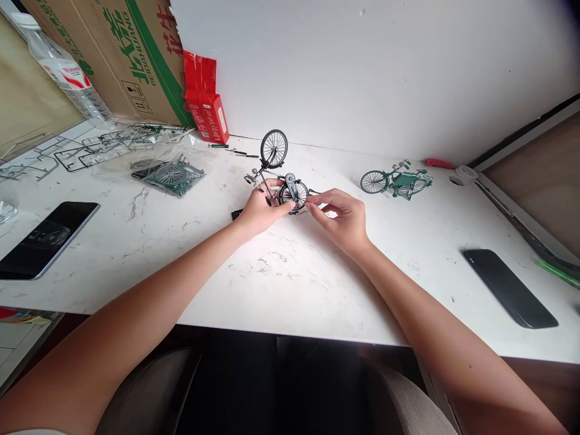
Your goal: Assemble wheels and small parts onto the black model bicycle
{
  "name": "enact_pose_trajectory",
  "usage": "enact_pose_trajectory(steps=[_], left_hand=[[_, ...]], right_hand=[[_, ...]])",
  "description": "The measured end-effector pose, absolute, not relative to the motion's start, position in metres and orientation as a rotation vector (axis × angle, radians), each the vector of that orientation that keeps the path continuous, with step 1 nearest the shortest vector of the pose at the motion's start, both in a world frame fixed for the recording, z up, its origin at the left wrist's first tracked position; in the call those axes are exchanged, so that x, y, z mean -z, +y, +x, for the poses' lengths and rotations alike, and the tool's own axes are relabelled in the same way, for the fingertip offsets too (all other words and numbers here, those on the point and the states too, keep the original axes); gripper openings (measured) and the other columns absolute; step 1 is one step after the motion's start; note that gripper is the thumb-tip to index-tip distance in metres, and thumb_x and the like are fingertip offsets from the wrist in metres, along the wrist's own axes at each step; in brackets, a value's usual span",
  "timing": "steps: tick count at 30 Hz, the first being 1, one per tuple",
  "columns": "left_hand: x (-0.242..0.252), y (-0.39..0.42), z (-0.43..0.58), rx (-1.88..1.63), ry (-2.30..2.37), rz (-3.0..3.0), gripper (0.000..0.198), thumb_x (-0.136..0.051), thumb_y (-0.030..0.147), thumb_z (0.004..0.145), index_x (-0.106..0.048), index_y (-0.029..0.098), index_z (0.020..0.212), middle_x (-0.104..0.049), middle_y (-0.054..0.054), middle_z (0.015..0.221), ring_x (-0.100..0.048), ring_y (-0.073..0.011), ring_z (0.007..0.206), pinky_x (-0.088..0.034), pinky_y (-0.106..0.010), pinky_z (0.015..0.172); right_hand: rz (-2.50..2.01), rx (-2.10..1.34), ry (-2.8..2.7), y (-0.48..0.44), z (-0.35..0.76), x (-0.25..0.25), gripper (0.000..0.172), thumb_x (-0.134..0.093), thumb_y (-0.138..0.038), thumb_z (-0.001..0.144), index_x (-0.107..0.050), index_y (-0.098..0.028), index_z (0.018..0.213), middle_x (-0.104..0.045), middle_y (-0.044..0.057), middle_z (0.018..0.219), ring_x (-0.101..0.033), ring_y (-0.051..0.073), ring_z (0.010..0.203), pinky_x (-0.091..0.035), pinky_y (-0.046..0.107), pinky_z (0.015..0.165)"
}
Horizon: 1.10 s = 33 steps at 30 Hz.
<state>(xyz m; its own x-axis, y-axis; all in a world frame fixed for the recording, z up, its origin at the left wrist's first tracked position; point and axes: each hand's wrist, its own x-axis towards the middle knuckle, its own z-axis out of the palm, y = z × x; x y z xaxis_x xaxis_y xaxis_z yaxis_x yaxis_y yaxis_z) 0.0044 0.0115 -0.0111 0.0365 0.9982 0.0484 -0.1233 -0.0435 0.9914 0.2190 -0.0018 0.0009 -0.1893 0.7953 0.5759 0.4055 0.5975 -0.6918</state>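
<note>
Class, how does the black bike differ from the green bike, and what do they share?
The black bike is mostly black; the green bike is mostly green. The left hand holds the black bike, while the green bike rests on the table, untouched. Both have spoked wheels.

Soft, bright light whitens my desk (pixel 272 284), while the space under it (pixel 254 386) goes near-black. My right forearm (pixel 421 302) casts a faint shadow; my left grip (pixel 263 211) looks fairly sharp; the wide lens stretches the edges.
</note>
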Motion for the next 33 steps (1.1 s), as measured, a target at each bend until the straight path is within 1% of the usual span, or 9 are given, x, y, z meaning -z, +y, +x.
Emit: enact_pose_trajectory(steps=[5,11,18,22,25,29,31,33], left_hand=[[0.012,0.011,0.006,-1.296,1.017,1.216,0.051,-0.086,0.013,0.076,-0.058,0.023,0.118,-0.078,-0.003,0.101,-0.074,-0.0176,0.093,-0.056,-0.035,0.093],[0.016,0.01,0.005,-1.288,1.038,1.357,0.051,-0.088,0.019,0.077,-0.06,0.023,0.119,-0.077,-0.005,0.11,-0.072,-0.0181,0.094,-0.053,-0.035,0.091],[0.017,0.007,0.006,-1.301,1.043,1.463,0.05,-0.088,0.017,0.077,-0.061,0.024,0.12,-0.078,-0.007,0.118,-0.074,-0.023,0.111,-0.053,-0.036,0.097],[0.013,0.003,0.007,-1.329,1.085,1.588,0.047,-0.085,0.015,0.081,-0.061,0.024,0.121,-0.08,-0.008,0.122,-0.075,-0.0242,0.115,-0.054,-0.037,0.098],[0.008,-0.001,0.009,-1.35,1.149,1.628,0.046,-0.085,0.014,0.081,-0.062,0.024,0.12,-0.082,-0.008,0.118,-0.077,-0.024,0.111,-0.055,-0.039,0.098],[0.003,-0.005,0.011,-1.355,1.196,1.678,0.044,-0.085,0.012,0.081,-0.063,0.023,0.118,-0.083,-0.006,0.111,-0.076,-0.0212,0.096,-0.056,-0.037,0.093],[0.002,-0.006,0.012,-1.358,1.204,1.714,0.043,-0.084,0.012,0.083,-0.065,0.022,0.119,-0.083,-0.007,0.111,-0.076,-0.0205,0.094,-0.056,-0.036,0.091],[0.002,-0.007,0.012,-1.362,1.211,1.747,0.04,-0.083,0.012,0.084,-0.066,0.021,0.119,-0.082,-0.007,0.113,-0.078,-0.0201,0.096,-0.057,-0.035,0.092]], right_hand=[[-0.964,-0.48,-1.861,-0.004,0.218,-0.002,0.013,-0.077,-0.031,0.099,-0.089,-0.028,0.103,-0.085,0.005,0.1,-0.077,0.02,0.089,-0.07,0.037,0.073],[-1.01,-0.522,-1.846,-0.005,0.216,-0.002,0.012,-0.078,-0.03,0.094,-0.089,-0.026,0.098,-0.084,0.005,0.095,-0.077,0.021,0.086,-0.071,0.038,0.072],[-1.025,-0.472,-1.858,-0.006,0.215,-0.003,0.011,-0.077,-0.025,0.093,-0.089,-0.026,0.094,-0.084,0.004,0.091,-0.077,0.02,0.082,-0.069,0.037,0.069],[-1.032,-0.372,-1.908,-0.006,0.216,-0.003,0.014,-0.075,-0.026,0.096,-0.089,-0.026,0.096,-0.085,0.003,0.09,-0.076,0.019,0.078,-0.069,0.038,0.069],[-1.062,-0.329,-1.92,-0.007,0.215,-0.003,0.016,-0.073,-0.03,0.099,-0.087,-0.025,0.095,-0.085,0.003,0.09,-0.076,0.019,0.076,-0.069,0.039,0.072],[-1.064,-0.251,-1.97,-0.007,0.213,-0.002,0.02,-0.069,-0.031,0.101,-0.085,-0.023,0.093,-0.083,0.004,0.086,-0.075,0.019,0.074,-0.065,0.037,0.069],[-1.058,-0.222,-1.973,-0.007,0.212,-0.001,0.019,-0.069,-0.03,0.101,-0.084,-0.023,0.091,-0.082,0.004,0.084,-0.075,0.018,0.071,-0.063,0.035,0.067],[-1.059,-0.199,-1.968,-0.008,0.211,-0.001,0.019,-0.069,-0.03,0.101,-0.082,-0.022,0.089,-0.081,0.004,0.081,-0.073,0.017,0.069,-0.061,0.034,0.066]])
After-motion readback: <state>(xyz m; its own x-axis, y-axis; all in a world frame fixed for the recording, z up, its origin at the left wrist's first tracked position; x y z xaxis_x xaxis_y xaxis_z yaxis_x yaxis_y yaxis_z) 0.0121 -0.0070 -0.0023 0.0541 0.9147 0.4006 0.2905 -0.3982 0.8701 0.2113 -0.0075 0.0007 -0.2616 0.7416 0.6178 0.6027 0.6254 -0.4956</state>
